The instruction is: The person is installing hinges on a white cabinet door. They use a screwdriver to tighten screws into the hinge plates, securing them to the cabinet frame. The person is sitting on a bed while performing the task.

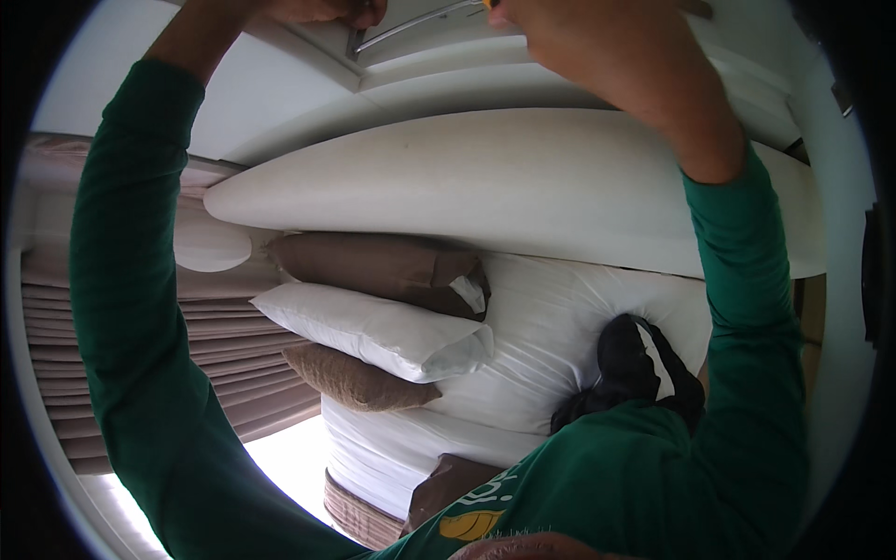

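Both my arms, in green sleeves, reach up to the top of the view. My right hand (597,51) is closed around the orange-yellow end of a screwdriver (420,24); most of its handle is hidden in the hand. The thin metal shaft slants down to the left, its tip by the inner corner of a pale frame (347,73). Left of that corner, my left hand (322,8) is cut off by the upper edge. Its visible fingers are curled, and what they hold, if anything, is hidden.
Below my arms runs a long padded white headboard (485,177). On the bed (527,327) lie a brown pillow (373,266), a white pillow (373,327), a fuzzy brown cushion (359,378) and black cloth (621,364). Pleated curtains (243,345) hang at the left.
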Available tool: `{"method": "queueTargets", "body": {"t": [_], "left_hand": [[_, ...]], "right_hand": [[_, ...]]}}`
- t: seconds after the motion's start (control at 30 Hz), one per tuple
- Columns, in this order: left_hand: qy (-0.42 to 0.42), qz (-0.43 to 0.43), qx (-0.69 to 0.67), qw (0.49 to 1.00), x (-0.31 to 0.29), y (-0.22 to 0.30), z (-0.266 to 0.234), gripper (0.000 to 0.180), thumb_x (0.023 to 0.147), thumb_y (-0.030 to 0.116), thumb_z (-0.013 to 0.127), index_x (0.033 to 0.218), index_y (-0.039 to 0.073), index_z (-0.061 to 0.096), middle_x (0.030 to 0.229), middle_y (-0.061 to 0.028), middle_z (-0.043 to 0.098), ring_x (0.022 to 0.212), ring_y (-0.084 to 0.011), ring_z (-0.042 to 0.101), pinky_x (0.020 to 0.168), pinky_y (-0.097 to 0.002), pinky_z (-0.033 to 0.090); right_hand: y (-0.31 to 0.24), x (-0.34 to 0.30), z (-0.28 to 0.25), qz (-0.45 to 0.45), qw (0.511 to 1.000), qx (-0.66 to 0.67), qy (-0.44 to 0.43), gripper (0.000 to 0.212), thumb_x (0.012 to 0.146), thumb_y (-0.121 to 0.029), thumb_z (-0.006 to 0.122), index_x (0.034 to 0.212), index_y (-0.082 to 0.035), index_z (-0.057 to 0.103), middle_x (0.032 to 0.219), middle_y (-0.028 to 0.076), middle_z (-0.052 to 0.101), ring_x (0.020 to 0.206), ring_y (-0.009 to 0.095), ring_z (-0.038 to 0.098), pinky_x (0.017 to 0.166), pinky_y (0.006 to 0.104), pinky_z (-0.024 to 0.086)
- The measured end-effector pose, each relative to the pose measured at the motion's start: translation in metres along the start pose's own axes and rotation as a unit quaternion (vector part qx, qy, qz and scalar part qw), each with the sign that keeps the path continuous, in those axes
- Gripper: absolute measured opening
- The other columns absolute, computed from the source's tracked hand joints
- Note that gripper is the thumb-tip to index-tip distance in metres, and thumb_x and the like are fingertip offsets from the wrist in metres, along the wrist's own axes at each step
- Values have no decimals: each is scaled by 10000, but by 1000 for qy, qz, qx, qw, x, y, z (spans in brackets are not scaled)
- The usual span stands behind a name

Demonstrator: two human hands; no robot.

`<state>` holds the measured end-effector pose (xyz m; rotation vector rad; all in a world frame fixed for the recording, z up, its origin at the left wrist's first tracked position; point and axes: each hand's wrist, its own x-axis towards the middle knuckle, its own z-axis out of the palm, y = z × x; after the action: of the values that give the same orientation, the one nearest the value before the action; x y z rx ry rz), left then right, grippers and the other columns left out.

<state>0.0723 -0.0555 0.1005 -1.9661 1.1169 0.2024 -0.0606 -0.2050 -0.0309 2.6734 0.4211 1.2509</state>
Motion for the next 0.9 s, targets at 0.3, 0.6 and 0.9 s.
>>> {"method": "queueTargets", "body": {"t": [0.3, 0.6, 0.9], "left_hand": [[15, -3, -12, 1000, -3, 0, 2, 239, 918, 324, 698, 1098, 200, 794, 1152, 8, 716, 1188, -242, 561, 1115, -456, 370], [23, -8, 5, 1000, -3, 6, 1, 241, 956, 290, 624, 1106, 198, 788, 1159, -14, 721, 1177, -229, 579, 1103, -451, 391], [-4, -35, 77, 996, -9, 14, 5, 391, 931, 376, 659, 1252, 168, 739, 1332, -25, 689, 1254, -252, 558, 1132, -449, 381]], "right_hand": [[-4, 6, -2, 30, 997, -38, -51, 126, 940, -77, 627, 992, 28, 673, 945, 132, 627, 1005, 260, 613, 855, 458, 472], [-1, 4, 3, 66, 991, 22, -111, 242, 963, -207, 656, 1029, 21, 705, 934, 168, 678, 893, 302, 666, 828, 476, 512], [0, 9, 18, 79, 994, 55, -50, 209, 968, -176, 645, 1010, 17, 713, 1023, 167, 677, 1019, 286, 636, 918, 475, 453]]}}
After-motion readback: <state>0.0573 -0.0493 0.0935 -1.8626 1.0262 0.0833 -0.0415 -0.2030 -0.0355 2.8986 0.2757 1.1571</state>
